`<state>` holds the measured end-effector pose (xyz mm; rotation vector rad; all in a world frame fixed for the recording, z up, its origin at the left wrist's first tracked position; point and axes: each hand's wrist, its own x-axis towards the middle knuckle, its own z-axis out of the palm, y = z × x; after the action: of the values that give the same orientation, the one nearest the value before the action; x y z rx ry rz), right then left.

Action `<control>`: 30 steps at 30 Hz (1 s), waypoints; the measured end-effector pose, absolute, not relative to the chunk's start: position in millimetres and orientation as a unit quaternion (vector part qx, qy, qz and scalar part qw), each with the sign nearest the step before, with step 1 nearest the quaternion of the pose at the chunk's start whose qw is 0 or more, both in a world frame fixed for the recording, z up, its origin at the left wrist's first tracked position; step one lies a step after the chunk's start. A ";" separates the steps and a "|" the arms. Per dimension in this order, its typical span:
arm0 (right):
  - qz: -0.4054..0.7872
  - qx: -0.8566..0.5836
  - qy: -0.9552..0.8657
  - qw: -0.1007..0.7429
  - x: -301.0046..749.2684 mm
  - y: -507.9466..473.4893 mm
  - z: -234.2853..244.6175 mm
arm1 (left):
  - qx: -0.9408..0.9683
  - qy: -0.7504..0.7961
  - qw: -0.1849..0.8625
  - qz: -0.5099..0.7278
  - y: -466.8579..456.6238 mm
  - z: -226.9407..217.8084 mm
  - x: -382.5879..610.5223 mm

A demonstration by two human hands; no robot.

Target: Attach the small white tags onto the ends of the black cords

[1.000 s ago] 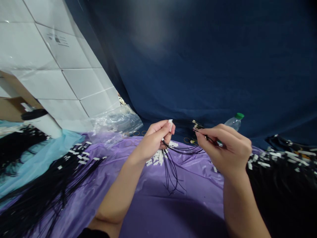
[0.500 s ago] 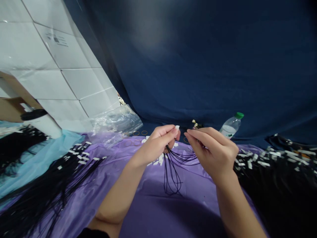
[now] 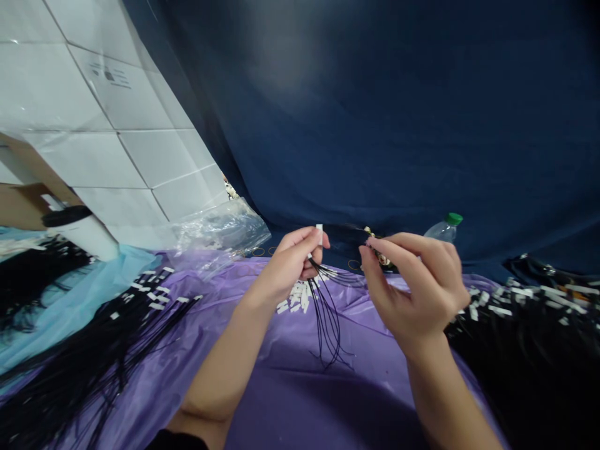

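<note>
My left hand (image 3: 293, 259) is closed, with a small white strip-like piece (image 3: 319, 234) upright between thumb and forefinger. A bundle of thin black cords (image 3: 334, 325) hangs from the same hand, some looping down and some running right. My right hand (image 3: 415, 281) is to the right, a short gap away, its thumb and forefinger tips brought together in a pinch. Whatever lies between those tips is too small to make out. Below and behind my left hand, a pile of white pieces (image 3: 300, 299) rests on the purple sheet (image 3: 300, 400).
Black cords with white ends (image 3: 150, 290) lie at left, near a light blue sheet (image 3: 117, 269) and white cup (image 3: 94, 232). More white-tipped black strands (image 3: 525, 337) lie at right. A green-capped bottle (image 3: 443, 230) stands behind my right hand, before a dark blue cloth (image 3: 398, 125).
My left hand has shifted slightly left, and more of the white piece shows upright. My right hand has moved a little right, widening the gap between the hands.
</note>
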<state>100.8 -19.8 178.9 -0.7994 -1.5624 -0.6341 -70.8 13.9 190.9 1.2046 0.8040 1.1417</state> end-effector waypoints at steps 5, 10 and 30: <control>-0.061 -0.323 -0.800 0.502 105.1 -29.7 184.9 | 0.442 0.363 0.586 0.574 24.8 190.4 -77.5; 0.118 -0.302 -0.870 0.371 105.9 -14.6 179.2 | 0.397 0.360 0.610 0.584 24.9 195.0 -79.7; 0.413 -0.104 -0.432 0.795 129.8 39.0 170.3 | 0.433 0.370 0.596 0.566 28.1 188.7 -75.3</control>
<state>129.8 39.0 170.3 -0.2235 -0.9280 0.8868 -75.3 28.1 188.7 1.0056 0.8595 1.3144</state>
